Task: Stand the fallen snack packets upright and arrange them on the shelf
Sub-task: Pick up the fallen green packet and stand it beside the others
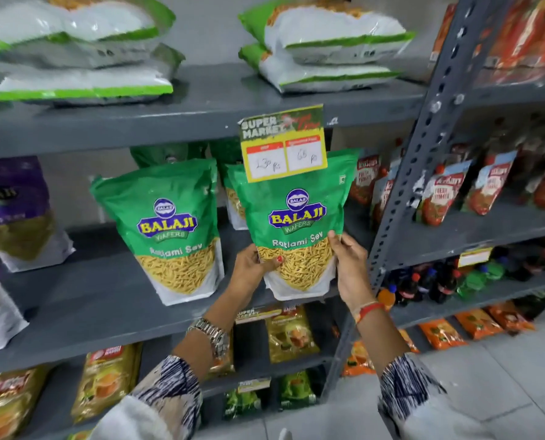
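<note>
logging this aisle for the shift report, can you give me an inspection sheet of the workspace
surface: grey metal shelf, middle tier, bare in front of the packets
job's things: held green sev packet upright at the shelf's front edge; second green sev packet standing to its left; more green packets behind, partly hidden
clutter: flat green and white packets stacked lying on the tier above; price tag hanging over the held packet's top
hands: left hand and right hand both grip the held packet's lower sides
cables: nothing seen
surroundings: red tomato pouches and drink bottles on the rack to the right
</note>
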Demonstrator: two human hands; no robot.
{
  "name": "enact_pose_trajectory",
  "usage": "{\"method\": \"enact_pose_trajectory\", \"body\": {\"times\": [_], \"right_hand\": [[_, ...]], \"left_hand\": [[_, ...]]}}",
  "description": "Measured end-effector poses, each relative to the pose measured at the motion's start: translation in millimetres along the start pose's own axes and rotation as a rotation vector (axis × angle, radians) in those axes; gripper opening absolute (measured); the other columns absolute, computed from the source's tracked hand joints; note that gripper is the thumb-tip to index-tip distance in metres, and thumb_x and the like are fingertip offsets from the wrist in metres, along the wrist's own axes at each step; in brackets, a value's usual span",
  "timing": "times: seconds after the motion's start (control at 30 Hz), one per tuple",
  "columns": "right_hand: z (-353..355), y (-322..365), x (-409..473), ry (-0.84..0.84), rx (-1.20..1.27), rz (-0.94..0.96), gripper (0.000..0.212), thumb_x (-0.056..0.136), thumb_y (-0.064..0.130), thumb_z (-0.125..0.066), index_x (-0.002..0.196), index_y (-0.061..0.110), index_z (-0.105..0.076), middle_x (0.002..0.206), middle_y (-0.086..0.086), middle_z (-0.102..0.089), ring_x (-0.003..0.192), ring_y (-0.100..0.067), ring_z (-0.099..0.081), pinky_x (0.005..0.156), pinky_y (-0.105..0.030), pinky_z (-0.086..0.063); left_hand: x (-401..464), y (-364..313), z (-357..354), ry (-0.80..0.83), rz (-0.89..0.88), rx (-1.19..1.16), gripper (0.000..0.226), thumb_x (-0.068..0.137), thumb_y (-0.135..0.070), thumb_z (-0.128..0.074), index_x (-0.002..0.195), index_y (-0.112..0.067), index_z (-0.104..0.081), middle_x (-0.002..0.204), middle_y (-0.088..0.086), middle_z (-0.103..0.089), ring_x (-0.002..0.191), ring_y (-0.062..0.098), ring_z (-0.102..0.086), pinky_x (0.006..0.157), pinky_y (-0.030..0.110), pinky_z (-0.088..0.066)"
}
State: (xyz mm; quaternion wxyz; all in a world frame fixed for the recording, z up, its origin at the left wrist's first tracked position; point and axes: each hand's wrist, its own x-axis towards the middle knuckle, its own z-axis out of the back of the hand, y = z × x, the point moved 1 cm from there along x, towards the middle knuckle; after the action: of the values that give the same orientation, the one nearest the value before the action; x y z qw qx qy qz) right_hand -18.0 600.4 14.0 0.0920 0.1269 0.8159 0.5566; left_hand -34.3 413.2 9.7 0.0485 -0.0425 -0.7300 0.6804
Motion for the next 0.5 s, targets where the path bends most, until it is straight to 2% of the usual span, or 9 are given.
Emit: {"method": "enact_pose_trajectory", "body": {"times": [0.03, 0.13, 0.17, 0.27, 0.33, 0.37, 0.4, 0.5], "right_hand": [[0.6, -2.2, 11.8, 0.017, -0.018, 0.019, 0.012, 0.087, 0.018, -0.065, 0.095, 0.010, -0.068, 0.082, 0.007, -0.078, 0.083, -0.004, -0.072, 0.077, -0.021, -0.056], [4.1, -17.3, 41.5, 0.019, -0.012, -0.005, 0.082, 0.059, 0.051, -0.084, 0.119, -0.001, -0.061, 0.118, -0.014, -0.070, 0.116, -0.027, -0.063, 0.105, -0.046, -0.045], [4.8, -25.3, 47.8, 0.046, -0.020, -0.012, 0.091, 0.055, 0.055, -0.085, 0.123, -0.001, -0.059, 0.124, -0.018, -0.066, 0.121, -0.031, -0.059, 0.108, -0.049, -0.042], [-1.1, -34.7, 50.3, 0.146, -0.062, -0.082, 0.082, 0.061, 0.054, -0.081, 0.121, 0.002, -0.061, 0.124, -0.014, -0.067, 0.122, -0.028, -0.059, 0.108, -0.044, -0.043], [-3.3, -29.7, 49.8, 0.184, -0.096, -0.105, 0.053, 0.076, 0.044, -0.072, 0.115, 0.009, -0.064, 0.109, 0.000, -0.075, 0.107, -0.015, -0.067, 0.093, -0.031, -0.053], [-2.7, -31.3, 52.2, 0.214, -0.115, -0.104, 0.036, 0.084, 0.035, -0.065, 0.112, 0.013, -0.064, 0.101, 0.006, -0.077, 0.099, -0.009, -0.070, 0.083, -0.024, -0.054], [-2.0, -33.0, 54.1, 0.240, -0.129, -0.104, 0.028, 0.088, 0.029, -0.059, 0.113, 0.015, -0.062, 0.099, 0.009, -0.077, 0.095, -0.005, -0.070, 0.079, -0.020, -0.054], [3.8, -39.8, 54.2, 0.325, -0.196, -0.105, 0.045, 0.083, 0.018, -0.065, 0.126, 0.016, -0.053, 0.114, 0.008, -0.070, 0.108, -0.005, -0.065, 0.090, -0.022, -0.052]], "left_hand": [[7.3, -0.1, -2.0, -0.015, -0.010, 0.002, 0.039, 0.074, 0.009, -0.066, 0.112, 0.003, -0.058, 0.119, 0.021, -0.063, 0.090, 0.012, -0.067, 0.089, 0.032, -0.054], [25.1, 4.5, -1.8, -0.061, -0.033, 0.017, 0.040, 0.074, 0.011, -0.065, 0.113, 0.006, -0.057, 0.118, 0.020, -0.062, 0.086, 0.009, -0.067, 0.080, 0.022, -0.056], [29.1, 8.1, 0.7, -0.074, -0.029, 0.029, 0.041, 0.074, 0.011, -0.065, 0.113, 0.006, -0.057, 0.118, 0.022, -0.062, 0.085, 0.009, -0.066, 0.078, 0.020, -0.056], [36.4, 19.3, 9.3, -0.100, 0.014, 0.053, 0.041, 0.075, 0.009, -0.065, 0.115, 0.005, -0.057, 0.120, 0.023, -0.062, 0.080, 0.002, -0.068, 0.074, 0.016, -0.055], [38.5, 20.9, 11.4, -0.104, 0.036, 0.046, 0.042, 0.076, 0.009, -0.064, 0.117, 0.003, -0.055, 0.119, 0.018, -0.062, 0.080, -0.002, -0.067, 0.072, 0.014, -0.054], [38.5, 20.1, 11.6, -0.097, 0.044, 0.039, 0.043, 0.076, 0.009, -0.063, 0.118, 0.003, -0.054, 0.117, 0.015, -0.062, 0.082, 0.000, -0.067, 0.072, 0.014, -0.054], [37.8, 19.4, 11.2, -0.081, 0.056, 0.030, 0.046, 0.076, 0.009, -0.064, 0.120, 0.002, -0.052, 0.115, 0.012, -0.063, 0.087, 0.002, -0.066, 0.073, 0.014, -0.054], [35.1, 19.2, 6.8, -0.013, 0.097, 0.024, 0.055, 0.073, 0.009, -0.068, 0.121, -0.007, -0.047, 0.108, 0.000, -0.065, 0.094, 0.006, -0.064, 0.073, 0.014, -0.053]]}}
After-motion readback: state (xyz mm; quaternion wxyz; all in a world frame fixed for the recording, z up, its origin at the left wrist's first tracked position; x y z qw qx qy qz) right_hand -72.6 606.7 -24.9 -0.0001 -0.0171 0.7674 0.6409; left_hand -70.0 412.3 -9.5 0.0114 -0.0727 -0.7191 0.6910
